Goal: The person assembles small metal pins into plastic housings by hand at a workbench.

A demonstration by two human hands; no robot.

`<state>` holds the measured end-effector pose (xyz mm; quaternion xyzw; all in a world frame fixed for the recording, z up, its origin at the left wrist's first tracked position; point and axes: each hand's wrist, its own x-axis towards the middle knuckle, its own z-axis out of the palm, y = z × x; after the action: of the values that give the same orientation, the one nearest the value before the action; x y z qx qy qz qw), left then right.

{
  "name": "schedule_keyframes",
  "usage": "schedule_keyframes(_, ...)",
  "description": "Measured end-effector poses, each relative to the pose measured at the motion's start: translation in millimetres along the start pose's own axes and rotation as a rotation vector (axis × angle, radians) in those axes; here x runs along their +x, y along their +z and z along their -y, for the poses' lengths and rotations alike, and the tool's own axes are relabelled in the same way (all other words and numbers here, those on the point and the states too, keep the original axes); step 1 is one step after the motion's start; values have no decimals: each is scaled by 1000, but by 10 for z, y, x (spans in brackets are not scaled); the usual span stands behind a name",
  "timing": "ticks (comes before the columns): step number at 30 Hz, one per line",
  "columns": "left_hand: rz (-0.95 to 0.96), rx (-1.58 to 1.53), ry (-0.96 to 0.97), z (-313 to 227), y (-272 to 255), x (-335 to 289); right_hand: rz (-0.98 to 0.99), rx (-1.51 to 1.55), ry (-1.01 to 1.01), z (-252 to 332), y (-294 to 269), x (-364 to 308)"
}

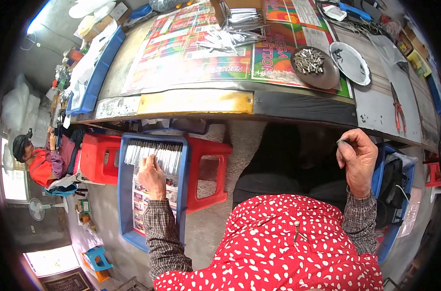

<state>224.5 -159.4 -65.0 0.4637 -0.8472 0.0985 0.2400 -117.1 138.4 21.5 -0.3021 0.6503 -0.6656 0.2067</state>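
Blue tray (125, 194) holds a row of silvery packets (155, 153), left hand (151, 177) curled onto them. Right hand (357, 160) pinches what looks like a small metal piece (341, 141).

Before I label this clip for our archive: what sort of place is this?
Probably a small hand-assembly workshop: a worktable with a dish of metal pieces, pliers, and a blue tray of silver packets.

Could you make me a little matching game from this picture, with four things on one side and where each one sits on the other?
Things:
1. Left hand
2. Red pliers
3. Dark dish of small metal pieces
4. Blue tray

Places:
A. On the red stool
B. On the table's right end
C. On the colourful printed sheet
D. On the silver strips in the tray

Pairs: 1-D, 2-B, 3-C, 4-A
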Motion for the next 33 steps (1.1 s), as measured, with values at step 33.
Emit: schedule_keyframes(33,-61,-315,370,-1434,232,2064,51,-74,66,52,97,245)
